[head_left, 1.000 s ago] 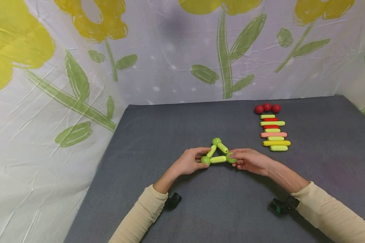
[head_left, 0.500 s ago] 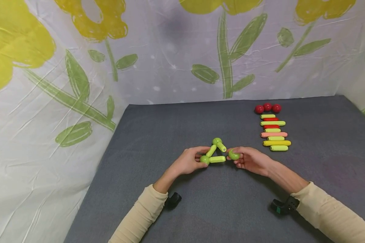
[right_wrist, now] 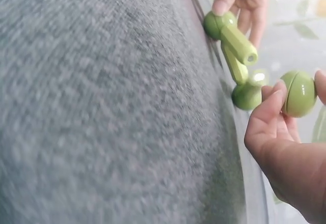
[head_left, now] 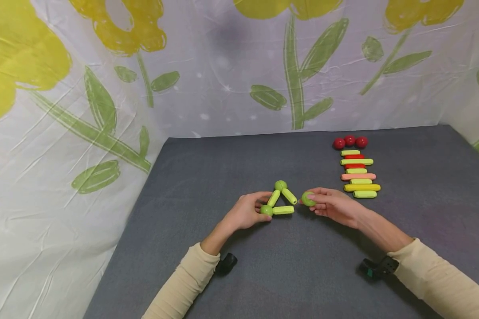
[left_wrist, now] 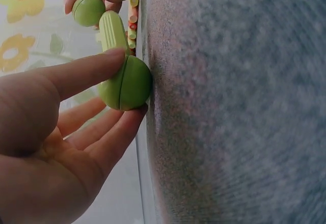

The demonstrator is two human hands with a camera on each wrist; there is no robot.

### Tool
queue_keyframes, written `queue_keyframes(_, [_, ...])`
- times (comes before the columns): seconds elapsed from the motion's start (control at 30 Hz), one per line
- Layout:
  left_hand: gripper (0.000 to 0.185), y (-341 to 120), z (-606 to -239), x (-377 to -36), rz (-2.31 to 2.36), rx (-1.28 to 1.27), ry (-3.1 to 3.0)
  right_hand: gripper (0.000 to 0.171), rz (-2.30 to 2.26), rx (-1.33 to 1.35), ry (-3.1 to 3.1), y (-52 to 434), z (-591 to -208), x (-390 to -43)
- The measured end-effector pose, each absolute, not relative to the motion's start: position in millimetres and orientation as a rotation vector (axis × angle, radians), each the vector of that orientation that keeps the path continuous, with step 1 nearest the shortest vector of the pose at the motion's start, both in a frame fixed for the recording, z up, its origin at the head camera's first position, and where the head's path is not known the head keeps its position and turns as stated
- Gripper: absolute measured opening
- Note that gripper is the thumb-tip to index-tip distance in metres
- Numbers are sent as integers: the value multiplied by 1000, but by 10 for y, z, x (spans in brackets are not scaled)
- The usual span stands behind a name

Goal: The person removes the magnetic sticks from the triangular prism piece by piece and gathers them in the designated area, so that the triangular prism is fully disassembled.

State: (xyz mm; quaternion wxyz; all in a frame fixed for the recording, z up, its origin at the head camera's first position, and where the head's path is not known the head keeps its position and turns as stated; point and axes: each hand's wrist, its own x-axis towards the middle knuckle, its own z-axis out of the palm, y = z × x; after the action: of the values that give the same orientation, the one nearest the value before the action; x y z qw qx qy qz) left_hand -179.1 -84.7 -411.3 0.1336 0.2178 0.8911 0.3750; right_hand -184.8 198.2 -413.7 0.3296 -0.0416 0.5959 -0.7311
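Nearest the camera, two cream sleeves are seen reaching forward over the grey tabletop, each wrist strapped with a small black camera. Further in, the left hand is curled around a green ball, which is pinched between thumb and fingers against the tabletop; in the left wrist view the thumb is laid on top of that ball. Two short green rods are joined to this ball: a flat rod pointing right and an angled rod rising to a top ball. From the top ball a third rod is slanted down to the right, its lower end left free. Just beside that free end, a loose green ball is gripped by the fingertips of the right hand, apart from both open rod ends. Farther back on the right, a row of spare rods in green, red, pink and yellow is laid out, and beyond it three red balls are set side by side. A flowered sheet is hung behind.
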Motion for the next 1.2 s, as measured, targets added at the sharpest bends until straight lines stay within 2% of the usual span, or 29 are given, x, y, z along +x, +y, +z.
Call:
queue_keyframes(0.2, [67,-851,-4096,-1786,1066,584,2618,15,-1973,-118,1504,2092,-4092,-1869])
queue_keyframes(0.7, [66,-868,-4104,-1795,1250,564,2459,30,-2175,-268,1255,2518,-4019,-2009])
queue_keyframes(1.2, [65,-874,-4127,-1804,1320,583,2397,22,-2203,-146,1365,2986,-3846,-2195])
